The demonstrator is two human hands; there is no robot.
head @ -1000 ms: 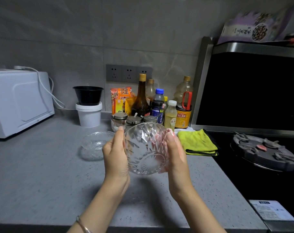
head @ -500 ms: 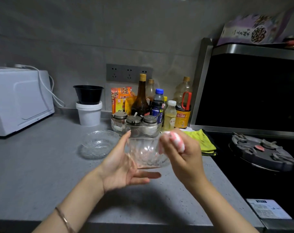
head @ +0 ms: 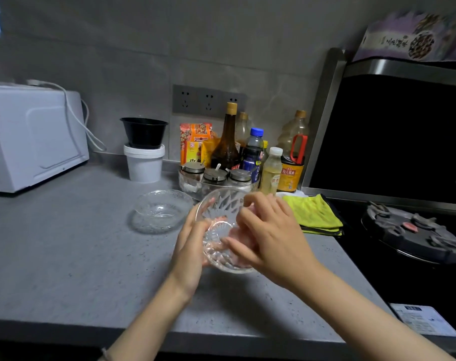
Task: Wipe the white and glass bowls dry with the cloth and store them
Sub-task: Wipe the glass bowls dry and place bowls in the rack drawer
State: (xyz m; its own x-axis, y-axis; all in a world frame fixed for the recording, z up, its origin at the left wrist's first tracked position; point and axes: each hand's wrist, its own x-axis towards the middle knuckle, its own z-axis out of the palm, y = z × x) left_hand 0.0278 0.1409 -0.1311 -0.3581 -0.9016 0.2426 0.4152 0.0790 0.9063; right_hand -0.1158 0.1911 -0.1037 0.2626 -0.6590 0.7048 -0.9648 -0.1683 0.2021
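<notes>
A cut-glass bowl is held tilted just above the grey counter, its mouth facing me. My left hand cups it from the left and underneath, and its fingers show through the glass. My right hand grips the right rim, thumb reaching inside the bowl and fingers curled over the edge. A second, shallower glass bowl rests on the counter to the left. The folded yellow cloth lies on the counter to the right, untouched.
A seasoning jar rack and several bottles stand right behind the bowl. A white tub carries a black bowl. A microwave sits at the left, a black hob with a burner at the right.
Half a second ago the bowl sat low by the counter with my left hand open beneath it. Now both hands grip it again, tilted toward me. The camera has dipped slightly.
</notes>
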